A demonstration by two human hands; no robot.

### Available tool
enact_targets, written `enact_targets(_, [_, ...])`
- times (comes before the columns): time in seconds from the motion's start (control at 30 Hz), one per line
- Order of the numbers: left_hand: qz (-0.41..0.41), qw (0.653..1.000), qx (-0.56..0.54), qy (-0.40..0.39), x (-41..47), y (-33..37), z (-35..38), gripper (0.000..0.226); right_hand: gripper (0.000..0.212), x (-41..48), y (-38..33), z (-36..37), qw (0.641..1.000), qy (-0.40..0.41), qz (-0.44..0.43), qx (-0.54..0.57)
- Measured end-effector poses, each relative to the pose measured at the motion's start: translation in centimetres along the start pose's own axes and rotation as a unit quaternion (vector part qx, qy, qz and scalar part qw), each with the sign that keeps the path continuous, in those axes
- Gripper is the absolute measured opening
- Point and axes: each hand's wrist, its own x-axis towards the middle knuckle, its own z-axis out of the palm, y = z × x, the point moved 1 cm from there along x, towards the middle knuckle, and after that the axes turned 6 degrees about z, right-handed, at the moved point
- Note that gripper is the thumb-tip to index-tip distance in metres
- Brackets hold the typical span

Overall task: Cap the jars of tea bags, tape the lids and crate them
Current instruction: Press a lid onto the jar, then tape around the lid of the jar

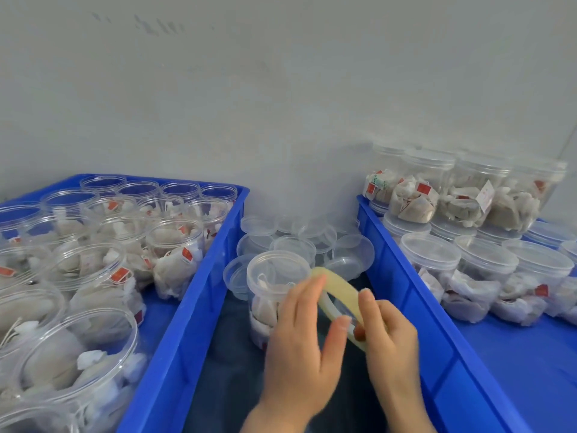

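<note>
A clear jar of tea bags (268, 295) with a clear lid on top stands between two blue crates, on dark cloth. Just right of it I hold a pale yellow roll of tape (338, 295) upright with both hands. My left hand (304, 348) grips the roll's near left side, thumb across its open middle. My right hand (390, 342) pinches its right rim. The left blue crate (199, 276) holds several uncapped jars of tea bags. The right blue crate (402, 295) holds several capped jars, some stacked.
A heap of loose clear lids (312, 242) lies behind the jar, against the grey wall. The crates' walls close in the narrow gap on both sides. Dark cloth (231, 370) covers the surface under my hands.
</note>
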Motion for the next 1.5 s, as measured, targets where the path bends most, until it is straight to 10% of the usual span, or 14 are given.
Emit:
enact_targets(0.3, [-0.025,0.998,-0.050,-0.041,-0.4,-0.2,0.4,0.057,0.035,-2.0,0.0,-0.6,0.982,-0.171,0.020,0.079])
enact_targets(0.63, [-0.168,0.948,-0.258,0.076,0.7,-0.5,-1.1,0.016,0.040,-2.3,1.3,-0.9,0.989,-0.066,-0.123,-0.042])
enact_targets(0.9, [-0.026,0.999,-0.026,0.029,0.8,-0.1,-1.5,0.010,0.038,-1.9,1.9,-0.8,0.981,-0.059,-0.154,-0.101])
enact_targets(1.17, [-0.181,0.963,-0.201,-0.022,0.5,-0.5,-2.2,0.015,0.049,-1.8,1.4,-0.8,0.964,-0.137,-0.162,-0.160])
enact_targets(1.5, [-0.161,0.971,-0.171,0.044,-0.2,-0.7,-2.2,0.035,0.044,-1.1,0.7,-1.0,0.947,-0.258,-0.088,-0.171])
